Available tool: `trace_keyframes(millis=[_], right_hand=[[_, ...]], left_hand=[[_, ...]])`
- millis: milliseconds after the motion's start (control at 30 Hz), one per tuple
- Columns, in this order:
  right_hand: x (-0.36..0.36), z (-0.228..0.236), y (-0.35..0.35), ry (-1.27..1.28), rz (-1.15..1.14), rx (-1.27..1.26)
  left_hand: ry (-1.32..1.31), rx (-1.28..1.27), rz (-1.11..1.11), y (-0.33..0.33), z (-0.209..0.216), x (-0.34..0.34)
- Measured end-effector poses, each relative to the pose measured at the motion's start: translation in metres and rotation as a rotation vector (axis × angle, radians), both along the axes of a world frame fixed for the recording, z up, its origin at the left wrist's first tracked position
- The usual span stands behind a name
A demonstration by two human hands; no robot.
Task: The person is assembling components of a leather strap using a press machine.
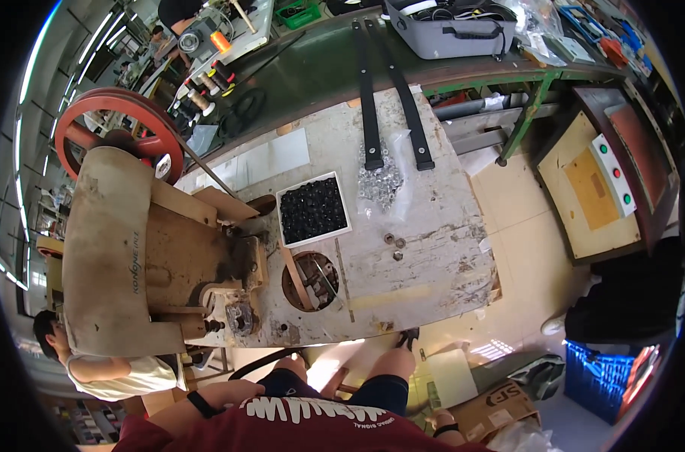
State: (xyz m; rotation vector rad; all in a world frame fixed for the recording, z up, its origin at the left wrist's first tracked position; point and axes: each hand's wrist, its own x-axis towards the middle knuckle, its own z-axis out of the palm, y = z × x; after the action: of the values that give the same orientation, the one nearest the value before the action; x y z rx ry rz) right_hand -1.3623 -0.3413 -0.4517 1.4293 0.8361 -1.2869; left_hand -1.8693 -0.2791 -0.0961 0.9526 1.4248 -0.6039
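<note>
Standing at the left, the heavy tan metal machine with a rounded body [109, 256] carries a large red spoked metal flywheel [120, 135]; fingers are best kept clear of both its wheel and its working head. The person's left hand [241, 391], below a black wristband, is low near the lap, apart from the tabletop; whether it is open or closed cannot be told. Farther right, the shallow white rectangular tray [317, 237] sits on the worn pale tabletop [448, 248], filled with small black glossy pieces [310, 209]. Picking these singly would likely be neatest, since the round hole [311, 282] just in front could swallow a dropped one. Two long black straps with metal studs [369, 113] lie side by side toward the back, one ending at a heap of small clear pieces [380, 187] on plastic; lifting that strap gently should avoid scattering them. The right hand [442, 417] is also low, off the table, its grip too small to make out.
</note>
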Motion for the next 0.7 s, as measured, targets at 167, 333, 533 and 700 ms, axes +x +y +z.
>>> trace_keyframes(millis=[167, 333, 533, 700], right_hand=[[-0.068, -0.069, -0.035, 0.159, 0.000, 0.097], [-0.105, -0.088, -0.015, 0.184, -0.016, 0.307], [-0.105, -0.071, -0.045, 0.135, -0.030, 0.440], [-0.103, -0.055, -0.075, 0.104, -0.003, 0.523]], left_hand=[[-0.107, 0.161, -0.372, -0.026, -0.058, -0.074], [-0.121, 0.221, -0.415, -0.068, -0.097, -0.136], [-0.234, 0.189, -0.450, -0.086, -0.122, -0.166], [-0.326, 0.141, -0.437, -0.096, -0.126, -0.178]])
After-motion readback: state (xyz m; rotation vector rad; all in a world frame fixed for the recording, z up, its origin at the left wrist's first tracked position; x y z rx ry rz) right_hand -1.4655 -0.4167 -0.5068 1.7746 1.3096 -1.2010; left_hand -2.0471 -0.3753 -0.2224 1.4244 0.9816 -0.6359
